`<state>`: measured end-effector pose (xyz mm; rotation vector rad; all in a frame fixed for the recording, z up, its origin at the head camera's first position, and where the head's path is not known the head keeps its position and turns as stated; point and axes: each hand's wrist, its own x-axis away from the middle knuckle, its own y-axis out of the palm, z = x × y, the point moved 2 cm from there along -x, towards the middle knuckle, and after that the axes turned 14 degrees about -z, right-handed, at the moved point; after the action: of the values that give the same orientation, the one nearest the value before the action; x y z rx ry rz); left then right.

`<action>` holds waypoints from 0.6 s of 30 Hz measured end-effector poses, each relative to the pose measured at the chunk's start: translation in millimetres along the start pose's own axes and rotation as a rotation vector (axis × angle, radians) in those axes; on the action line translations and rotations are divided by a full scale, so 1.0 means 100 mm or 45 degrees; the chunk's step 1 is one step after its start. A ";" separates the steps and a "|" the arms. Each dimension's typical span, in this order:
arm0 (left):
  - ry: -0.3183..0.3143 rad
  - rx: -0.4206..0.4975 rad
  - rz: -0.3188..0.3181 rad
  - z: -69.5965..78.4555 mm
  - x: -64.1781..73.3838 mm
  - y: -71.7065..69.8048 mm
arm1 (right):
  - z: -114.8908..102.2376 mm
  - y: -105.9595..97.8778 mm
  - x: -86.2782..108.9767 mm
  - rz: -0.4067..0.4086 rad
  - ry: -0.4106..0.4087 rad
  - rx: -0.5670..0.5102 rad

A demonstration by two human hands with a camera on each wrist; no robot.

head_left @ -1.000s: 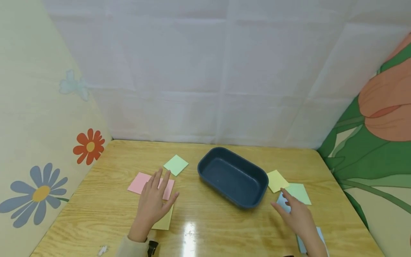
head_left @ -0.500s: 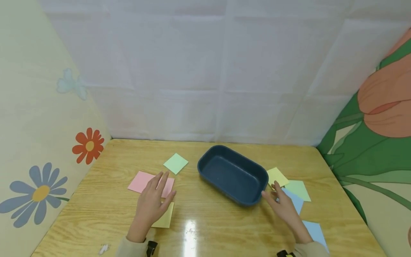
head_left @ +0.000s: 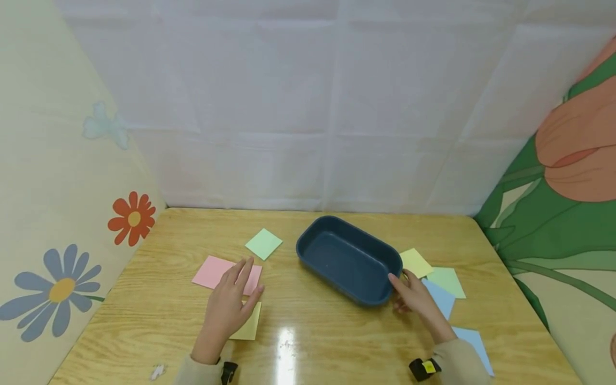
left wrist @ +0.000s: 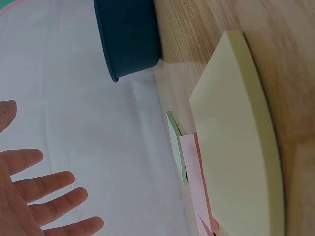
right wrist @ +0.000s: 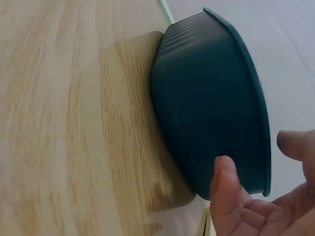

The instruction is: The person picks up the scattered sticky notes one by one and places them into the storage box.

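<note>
A dark blue rectangular plastic bin, with nothing inside, stands at an angle on the wooden table. My right hand holds its near right corner, thumb over the rim and fingers against the outer wall. In the right wrist view a fingertip lies on the wall of the bin. My left hand hovers with fingers spread, holding nothing. Below it lies a yellow sticky-note pad, partly hidden, which shows thick in the left wrist view. Pink sticky notes lie just beyond the fingers.
A green sticky-note pad lies left of the bin. To the right are a yellow pad, a green one and blue ones, some overlapping. A small white scrap is at the front left. White cloth hangs behind the table.
My right hand has moved left from over the blue and green sticky notes to the bin's corner and taken hold there, uncovering those notes. My left hand has barely moved.
</note>
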<state>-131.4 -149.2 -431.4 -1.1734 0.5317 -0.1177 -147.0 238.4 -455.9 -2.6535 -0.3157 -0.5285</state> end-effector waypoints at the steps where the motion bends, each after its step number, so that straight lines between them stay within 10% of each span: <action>1: 0.001 0.001 -0.001 0.00 0.00 0.00 | 0.00 0.00 -0.02 -0.006 0.004 -0.006; 18: 0.017 0.119 -0.075 0.03 -0.08 0.11 | -0.02 0.05 -0.14 0.045 -0.050 -0.097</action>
<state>-139.0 -139.9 -437.6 -1.0978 0.4985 -0.1992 -158.4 231.0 -461.4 -2.7406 -0.2651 -0.4873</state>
